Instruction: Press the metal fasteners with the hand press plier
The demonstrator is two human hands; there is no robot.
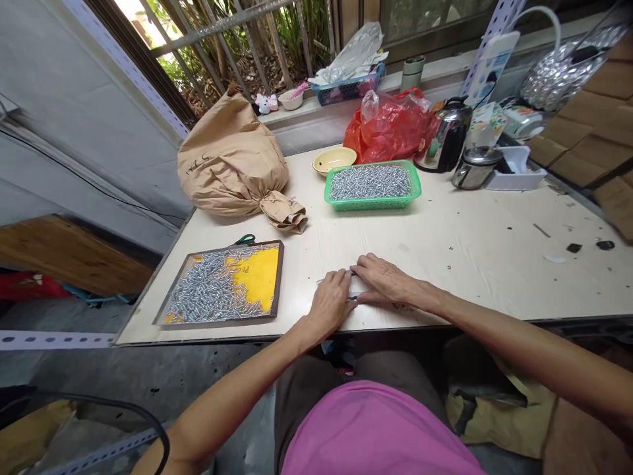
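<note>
Both hands rest together on the pale table [475, 251] near its front edge. My left hand [330, 305] lies palm down with fingers curled over a small flat clear piece [355, 286], perhaps a plastic bag. My right hand [383, 280] presses flat on the same piece, fingers stretched toward the left hand. What lies under the fingers is mostly hidden. A yellow tray [260, 272] heaped with small silver screws sits to the left of my hands. A green basket [372, 199] full of the same screws stands further back.
A tied brown paper sack [232, 161] lies at the back left. A yellow bowl [334, 159], a red plastic bag [390, 128], a kettle [448, 135], a steel pot [475, 166] and a white tray [519, 171] line the back. Small dark bits [588, 247] lie at right.
</note>
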